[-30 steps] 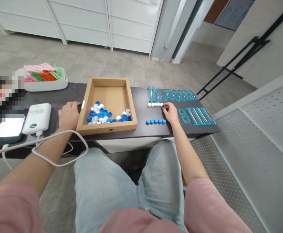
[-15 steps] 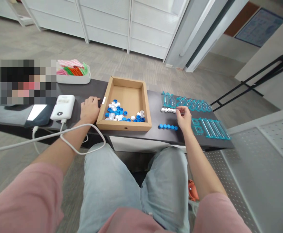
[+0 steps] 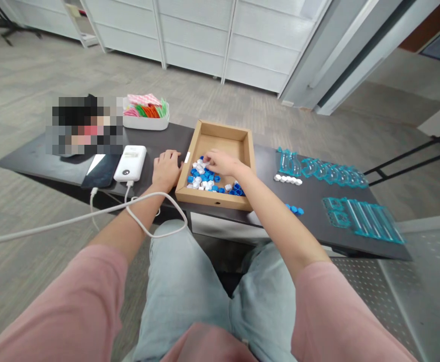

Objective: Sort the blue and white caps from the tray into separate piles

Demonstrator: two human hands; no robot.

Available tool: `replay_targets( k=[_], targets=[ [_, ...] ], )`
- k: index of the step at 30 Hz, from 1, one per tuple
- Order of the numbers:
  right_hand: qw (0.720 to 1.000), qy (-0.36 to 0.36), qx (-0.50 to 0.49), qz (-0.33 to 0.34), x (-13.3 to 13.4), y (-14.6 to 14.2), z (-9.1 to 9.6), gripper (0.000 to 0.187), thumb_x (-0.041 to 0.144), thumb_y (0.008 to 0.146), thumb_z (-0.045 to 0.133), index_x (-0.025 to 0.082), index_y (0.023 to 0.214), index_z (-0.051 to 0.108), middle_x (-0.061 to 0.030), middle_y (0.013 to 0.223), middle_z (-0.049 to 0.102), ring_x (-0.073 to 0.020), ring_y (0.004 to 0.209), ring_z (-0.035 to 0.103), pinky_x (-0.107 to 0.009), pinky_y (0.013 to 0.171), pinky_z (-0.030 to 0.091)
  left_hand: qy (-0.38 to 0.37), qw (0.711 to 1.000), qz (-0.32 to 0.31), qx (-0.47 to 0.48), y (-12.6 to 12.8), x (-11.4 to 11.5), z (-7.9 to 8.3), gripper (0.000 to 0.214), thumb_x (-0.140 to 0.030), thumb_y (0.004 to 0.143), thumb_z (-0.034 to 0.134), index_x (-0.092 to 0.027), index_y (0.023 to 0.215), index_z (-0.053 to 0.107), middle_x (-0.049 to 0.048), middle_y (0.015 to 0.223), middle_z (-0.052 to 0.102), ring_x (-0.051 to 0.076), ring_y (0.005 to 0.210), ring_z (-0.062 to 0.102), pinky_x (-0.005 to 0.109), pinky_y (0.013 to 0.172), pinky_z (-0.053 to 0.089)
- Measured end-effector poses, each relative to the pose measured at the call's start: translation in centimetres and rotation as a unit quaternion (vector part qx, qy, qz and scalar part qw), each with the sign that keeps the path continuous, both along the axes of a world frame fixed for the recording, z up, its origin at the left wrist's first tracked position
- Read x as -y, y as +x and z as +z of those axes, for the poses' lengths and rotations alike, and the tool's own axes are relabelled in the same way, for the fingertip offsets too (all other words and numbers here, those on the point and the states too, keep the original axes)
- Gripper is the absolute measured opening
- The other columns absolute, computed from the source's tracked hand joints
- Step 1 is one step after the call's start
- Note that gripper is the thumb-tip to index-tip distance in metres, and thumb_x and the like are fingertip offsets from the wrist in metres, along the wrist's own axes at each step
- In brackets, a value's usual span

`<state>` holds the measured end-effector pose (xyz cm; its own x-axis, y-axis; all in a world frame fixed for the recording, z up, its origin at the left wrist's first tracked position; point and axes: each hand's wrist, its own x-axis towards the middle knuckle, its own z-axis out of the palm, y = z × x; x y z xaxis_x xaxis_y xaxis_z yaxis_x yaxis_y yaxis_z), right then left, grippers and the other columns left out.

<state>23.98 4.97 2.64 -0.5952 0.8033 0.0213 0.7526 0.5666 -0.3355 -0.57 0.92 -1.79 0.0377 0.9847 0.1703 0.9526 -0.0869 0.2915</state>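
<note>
Many hexagonal pieces (image 3: pixel 206 175) are reached near the left edge of the box (image 3: pixel 200 197) by the right hand (image 3: pixel 220 162), its grasp indiscernible; single pinching is advised. The left hand (image 3: pixel 166 170) is laid unclenched outside.

Soft, even indoor light fills the room, leaving white glare on the flat black glass slab (image 3: pixel 101 174). Wide-angle stretch distorts the edges; the translucent teal plastic tubes (image 3: pixel 372 219) smear slightly, and the small blue and white plastic pieces (image 3: pixel 206 176) lack fine detail.
</note>
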Motion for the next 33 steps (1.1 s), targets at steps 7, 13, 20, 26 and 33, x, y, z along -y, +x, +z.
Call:
replay_targets(
  k=[7, 13, 20, 26, 33],
  targets=[
    [0.997, -0.053, -0.034, -0.051, -0.5, 0.3, -1.5, 0.026, 0.008, 0.1, 0.075, 0.018, 0.122, 0.085, -0.0077, 0.115, 0.086, -0.0232, 0.099, 0.075, -0.031, 0.093, 0.056, 0.005, 1.0, -0.003, 0.004, -0.2, -0.1, -0.3, 0.052, -0.026, 0.112, 0.05, -0.021, 0.16, 0.07, 0.0221, 0.169, 0.066, 0.04, 0.157, 0.059, 0.054, 0.129, 0.046],
    [0.995, -0.044, -0.046, -0.076, -0.2, 0.1, -1.4, 0.025, 0.007, 0.091, 0.08, 0.02, 0.111, 0.089, -0.006, 0.112, 0.088, -0.0239, 0.101, 0.077, -0.032, 0.095, 0.057, -0.001, 1.0, 0.001, -0.003, -0.1, 0.0, 0.2, 0.053, -0.024, 0.113, 0.045, -0.02, 0.159, 0.072, 0.0226, 0.169, 0.067, 0.041, 0.157, 0.059, 0.055, 0.129, 0.046],
    [0.993, -0.003, -0.086, -0.078, 0.3, 0.9, -1.0, 0.023, 0.009, 0.096, 0.072, 0.018, 0.111, 0.085, -0.0061, 0.105, 0.081, -0.0264, 0.106, 0.07, -0.035, 0.098, 0.055, -0.007, 1.0, 0.004, -0.008, -0.1, 0.1, 0.4, 0.054, -0.025, 0.113, 0.047, -0.019, 0.16, 0.071, 0.0235, 0.17, 0.065, 0.042, 0.158, 0.059, 0.057, 0.13, 0.046],
    [0.983, 0.001, -0.154, -0.099, 0.2, 2.2, -0.9, 0.018, 0.01, 0.093, 0.071, 0.019, 0.106, 0.08, -0.0058, 0.107, 0.076, -0.0237, 0.095, 0.068, -0.036, 0.096, 0.055, -0.013, 1.0, 0.006, -0.012, 0.0, 0.2, 0.7, 0.054, -0.028, 0.113, 0.048, -0.019, 0.16, 0.071, 0.0247, 0.169, 0.065, 0.043, 0.157, 0.059, 0.058, 0.128, 0.047],
    [0.971, 0.032, -0.215, -0.097, 1.2, 5.1, -0.2, 0.013, 0.016, 0.09, 0.075, 0.021, 0.102, 0.077, -0.0043, 0.107, 0.072, -0.0209, 0.086, 0.069, -0.037, 0.094, 0.058, -0.037, 0.999, 0.005, -0.012, 0.2, 0.4, 1.4, 0.056, -0.029, 0.114, 0.044, -0.018, 0.163, 0.068, 0.0248, 0.175, 0.061, 0.043, 0.161, 0.056, 0.058, 0.133, 0.045]
  ],
)
